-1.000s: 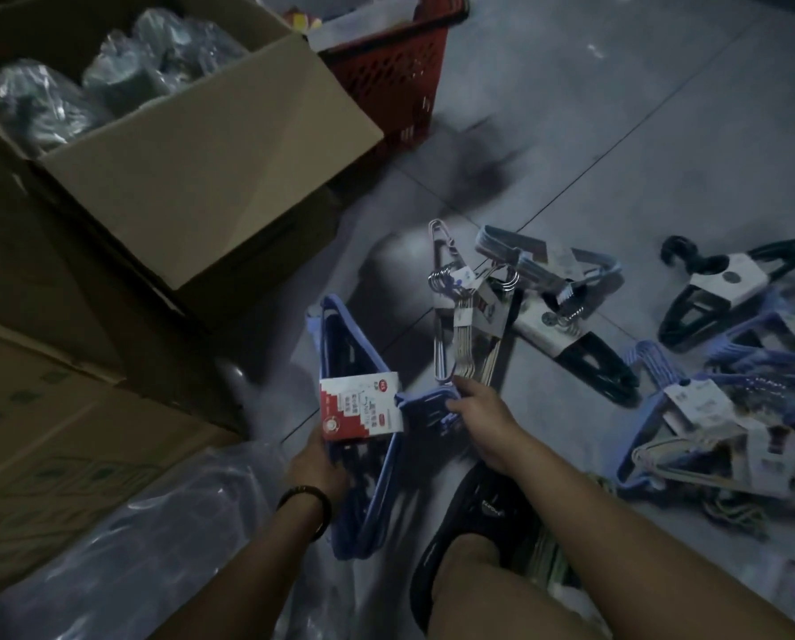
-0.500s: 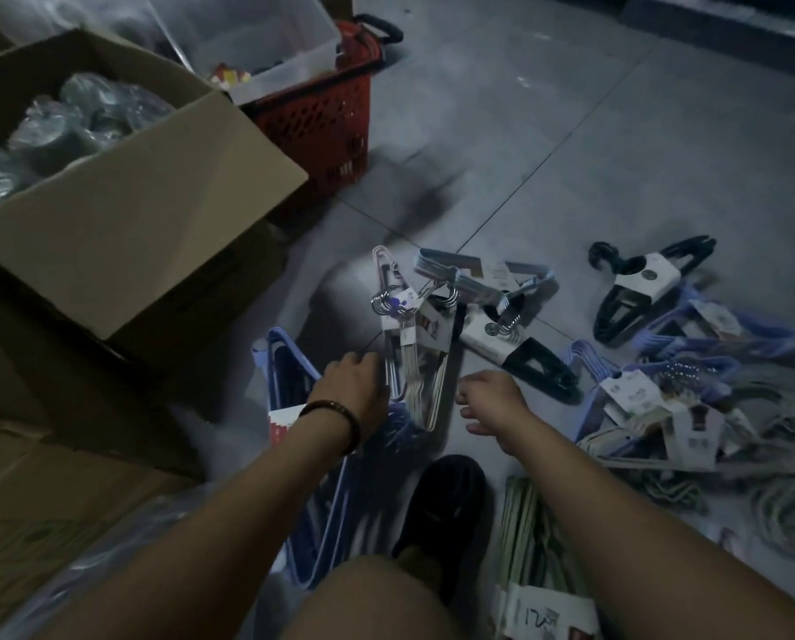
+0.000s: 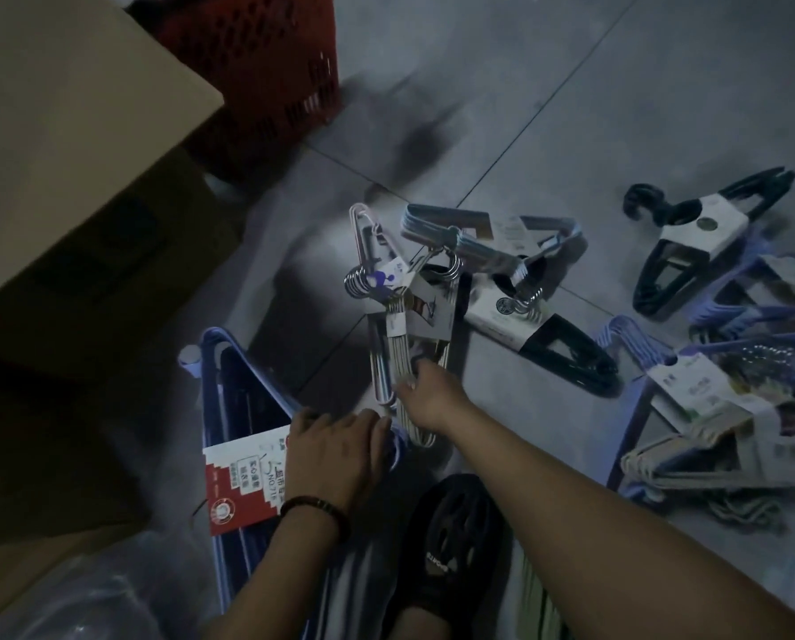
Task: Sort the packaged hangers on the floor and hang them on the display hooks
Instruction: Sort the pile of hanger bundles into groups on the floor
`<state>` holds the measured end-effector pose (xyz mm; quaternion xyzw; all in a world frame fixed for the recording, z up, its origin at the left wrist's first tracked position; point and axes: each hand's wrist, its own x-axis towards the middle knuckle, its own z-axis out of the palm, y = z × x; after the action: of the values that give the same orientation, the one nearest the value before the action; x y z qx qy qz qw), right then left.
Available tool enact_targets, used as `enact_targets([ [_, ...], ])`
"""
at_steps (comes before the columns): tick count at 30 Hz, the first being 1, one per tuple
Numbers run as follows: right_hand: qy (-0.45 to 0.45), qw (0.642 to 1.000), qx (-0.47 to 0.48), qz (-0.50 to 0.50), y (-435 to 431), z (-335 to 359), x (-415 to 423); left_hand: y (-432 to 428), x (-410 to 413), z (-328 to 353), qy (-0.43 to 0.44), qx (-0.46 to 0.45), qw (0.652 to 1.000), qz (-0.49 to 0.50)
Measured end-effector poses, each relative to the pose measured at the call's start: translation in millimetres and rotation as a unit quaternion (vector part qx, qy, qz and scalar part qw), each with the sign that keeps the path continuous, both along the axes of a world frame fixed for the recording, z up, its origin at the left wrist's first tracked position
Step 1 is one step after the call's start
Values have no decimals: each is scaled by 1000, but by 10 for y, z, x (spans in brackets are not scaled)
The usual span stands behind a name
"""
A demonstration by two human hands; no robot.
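As I judge it, the step in hand is to separate the bundle of cream wire hangers with a paper band (image 3: pixel 400 353) from the mixed heap on the grey tiled floor (image 3: pixel 571 131). To do it well I would lift it slowly by the lower bars, because its steel hooks lie among those of the pale wire hanger pack (image 3: pixel 379 367) just beside it and may catch.

My right hand (image 3: pixel 428 397) reaches forward, with thumb and fingers curled around those lower bars. My left hand (image 3: pixel 338 455) rests palm down on the bundle of blue plastic hangers with a red and white card label (image 3: pixel 208 408). Whether its fingers grip or only press, I cannot tell.
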<state>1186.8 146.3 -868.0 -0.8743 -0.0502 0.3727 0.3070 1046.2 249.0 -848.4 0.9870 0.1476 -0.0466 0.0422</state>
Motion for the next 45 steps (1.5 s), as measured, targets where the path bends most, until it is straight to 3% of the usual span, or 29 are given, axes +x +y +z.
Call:
enact_targets([
  [6,-51,998,18,-34,93,-173,83,-34,80,50,25,-8,999,32],
  [12,-125,990,43,-40,-401,204,118,-53,235,117,61,-75,989,109],
  [16,-167,980,98,-54,-890,676,274,-190,407,196,-38,-170,972,161],
  [19,-172,979,102,-52,-1233,849,317,-471,616,325,-118,-305,933,151],
  [23,-196,978,58,-38,-1623,810,522,-820,1055,294,-14,-473,872,126],
  [27,-262,965,-2,2,-1725,874,942,-1006,1493,-66,44,-387,911,133],
  [31,-231,971,9,53,-1740,1151,1344,-1019,1748,-190,25,-252,958,132],
  [33,-227,971,4,77,-1764,1259,1446,-920,1851,-262,31,-250,954,163],
  [35,-234,969,1,83,-1790,1297,1420,-855,1912,-299,43,-341,919,193],
  [39,-242,965,45,86,-1842,1104,1102,-847,1908,-320,-51,-490,810,316],
  [43,-190,971,139,35,-1882,951,830,-712,1829,-448,-77,-627,663,401],
  [45,-179,969,169,7,-1873,922,797,-665,1756,-447,-80,-644,637,417],
])
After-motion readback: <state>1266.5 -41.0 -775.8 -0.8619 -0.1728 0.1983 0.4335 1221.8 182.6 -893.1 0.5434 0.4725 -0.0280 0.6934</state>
